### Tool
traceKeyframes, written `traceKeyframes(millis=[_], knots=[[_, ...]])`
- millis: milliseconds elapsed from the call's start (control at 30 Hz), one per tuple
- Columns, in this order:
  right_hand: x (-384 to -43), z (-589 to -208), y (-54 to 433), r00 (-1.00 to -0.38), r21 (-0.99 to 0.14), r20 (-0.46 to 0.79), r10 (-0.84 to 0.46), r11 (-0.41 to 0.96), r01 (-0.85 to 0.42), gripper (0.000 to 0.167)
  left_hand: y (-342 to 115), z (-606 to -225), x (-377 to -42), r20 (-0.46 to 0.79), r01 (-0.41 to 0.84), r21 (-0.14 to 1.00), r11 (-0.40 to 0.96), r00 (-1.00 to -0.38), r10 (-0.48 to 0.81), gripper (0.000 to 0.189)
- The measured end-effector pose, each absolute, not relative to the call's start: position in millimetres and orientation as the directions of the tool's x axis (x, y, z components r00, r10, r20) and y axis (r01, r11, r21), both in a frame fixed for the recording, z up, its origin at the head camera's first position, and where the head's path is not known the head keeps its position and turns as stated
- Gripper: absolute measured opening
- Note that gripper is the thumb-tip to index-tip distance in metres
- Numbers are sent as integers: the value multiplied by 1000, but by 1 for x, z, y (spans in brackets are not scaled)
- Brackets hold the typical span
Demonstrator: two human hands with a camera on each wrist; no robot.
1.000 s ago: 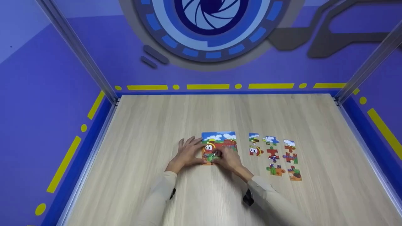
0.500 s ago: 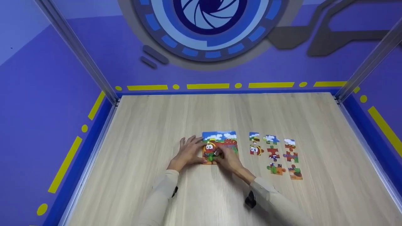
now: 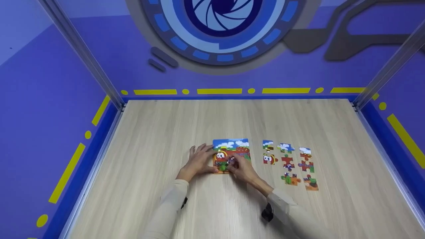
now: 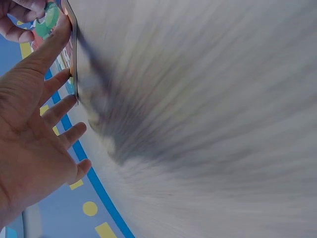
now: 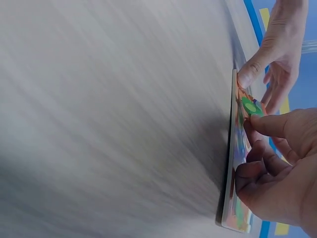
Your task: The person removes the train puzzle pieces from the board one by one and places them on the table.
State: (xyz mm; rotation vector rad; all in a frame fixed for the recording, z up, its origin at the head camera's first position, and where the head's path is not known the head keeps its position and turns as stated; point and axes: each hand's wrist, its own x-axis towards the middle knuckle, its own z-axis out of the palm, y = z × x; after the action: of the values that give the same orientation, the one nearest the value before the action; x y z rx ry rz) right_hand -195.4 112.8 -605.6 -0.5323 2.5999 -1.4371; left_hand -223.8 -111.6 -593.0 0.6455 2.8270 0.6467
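A colourful puzzle board (image 3: 230, 142) printed with a train and clouds lies flat in front of me. My left hand (image 3: 197, 163) rests at its left edge with fingers spread and thumb near the lower left corner. In the left wrist view these fingers look nearly straight along the board's edge. Over the board's lower part, my right hand (image 3: 244, 168) pinches a puzzle piece (image 5: 251, 105) with green on it between thumb and fingertips. Seen from the right wrist, this piece is tilted above the board surface; whether its lower edge touches is hidden.
Several loose puzzle pieces (image 3: 288, 162) lie face up in rough columns to the right of the board, on the wooden table (image 3: 172, 122). Blue printed walls (image 3: 212, 79) enclose the table at the back and both sides.
My right hand has shifted slightly down and to the right, its fingers still pinching the puzzle piece over the board. The left hand and loose pieces stay where they were.
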Motion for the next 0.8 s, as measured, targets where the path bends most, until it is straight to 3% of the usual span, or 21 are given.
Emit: traceKeyframes(millis=[500,800], knots=[[-181,-590,153,-947,-912,-5,-320,391,-127,28,-102,-587,-226,-132,330,416,847,-900,416,77],[-166,-588,189,-955,-891,-11,-296,437,-125,26,-100,-586,-225,-125,330,410,850,-903,411,74]])
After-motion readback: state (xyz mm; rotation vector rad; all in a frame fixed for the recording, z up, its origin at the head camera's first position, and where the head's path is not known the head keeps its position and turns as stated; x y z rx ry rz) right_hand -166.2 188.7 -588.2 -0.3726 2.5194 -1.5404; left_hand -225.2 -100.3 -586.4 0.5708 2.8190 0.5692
